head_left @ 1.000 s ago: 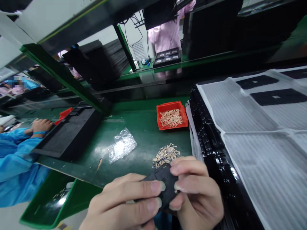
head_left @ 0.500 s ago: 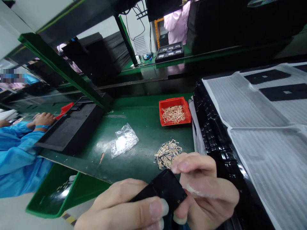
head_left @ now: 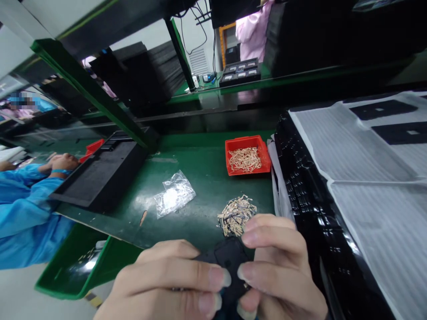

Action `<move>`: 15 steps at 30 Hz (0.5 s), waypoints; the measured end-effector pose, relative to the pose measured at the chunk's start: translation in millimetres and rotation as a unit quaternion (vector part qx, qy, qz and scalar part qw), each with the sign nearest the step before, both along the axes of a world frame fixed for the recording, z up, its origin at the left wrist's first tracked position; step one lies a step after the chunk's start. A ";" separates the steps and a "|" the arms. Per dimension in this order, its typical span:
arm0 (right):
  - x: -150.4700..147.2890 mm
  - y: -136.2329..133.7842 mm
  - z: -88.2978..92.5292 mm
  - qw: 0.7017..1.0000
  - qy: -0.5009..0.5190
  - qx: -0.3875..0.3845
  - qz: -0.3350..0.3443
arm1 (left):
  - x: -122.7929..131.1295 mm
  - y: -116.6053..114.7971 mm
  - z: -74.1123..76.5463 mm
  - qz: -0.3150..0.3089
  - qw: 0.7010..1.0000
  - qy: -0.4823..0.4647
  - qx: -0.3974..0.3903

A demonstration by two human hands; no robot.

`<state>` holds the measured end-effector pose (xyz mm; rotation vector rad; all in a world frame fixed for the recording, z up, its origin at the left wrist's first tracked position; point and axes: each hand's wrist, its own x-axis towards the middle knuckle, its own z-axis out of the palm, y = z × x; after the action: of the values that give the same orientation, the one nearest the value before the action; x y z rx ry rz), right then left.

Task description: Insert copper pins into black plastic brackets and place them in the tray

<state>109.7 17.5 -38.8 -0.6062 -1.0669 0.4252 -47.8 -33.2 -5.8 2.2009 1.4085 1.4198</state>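
While the left hand grips a small black plastic housing from the left, fingertips pressed on its upper face, the right hand pinches the same piece at its right edge, thumb and fingers closed around it. The housing is held at the near edge of a green workbench, its underside hidden. Just beyond it on the bench lies a loose pile of thin, bent tan and dark strips, near the right hand's fingertips. Behind the pile, a red plastic bin contains more tan strips, and to its left lies a crumpled clear plastic bag. To the right rises a stack of glossy black trays, topped by white foam sheeting with flat black panels on it. At far left, a co-worker's hands, below which show blue sleeves, are beside a deep black box; a green bin is below the bench edge.
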 end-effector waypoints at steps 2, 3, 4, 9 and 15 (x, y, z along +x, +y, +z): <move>-0.5 -1.0 0.5 1.000 -0.029 -0.005 -0.009 | 3.3 7.6 6.2 -0.002 1.000 -0.002 -0.011; -0.4 -0.7 0.5 0.999 -0.047 -0.004 -0.013 | 5.8 11.6 10.4 -0.003 1.000 -0.004 -0.018; -0.2 0.0 0.4 0.998 -0.060 -0.005 -0.017 | 8.4 15.3 14.7 -0.006 1.000 -0.007 -0.025; -3.6 5.9 -1.9 0.999 -0.051 0.011 -0.002 | 15.2 25.9 27.5 -0.065 0.995 -0.046 -0.060; -8.2 10.0 -2.7 0.999 0.026 -0.024 0.008 | 19.3 32.4 19.9 -0.132 0.974 -0.144 -0.117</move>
<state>101.4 27.5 -41.5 -0.6260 -1.0148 0.4782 -28.5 -0.8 14.0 1.8644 1.0778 1.3366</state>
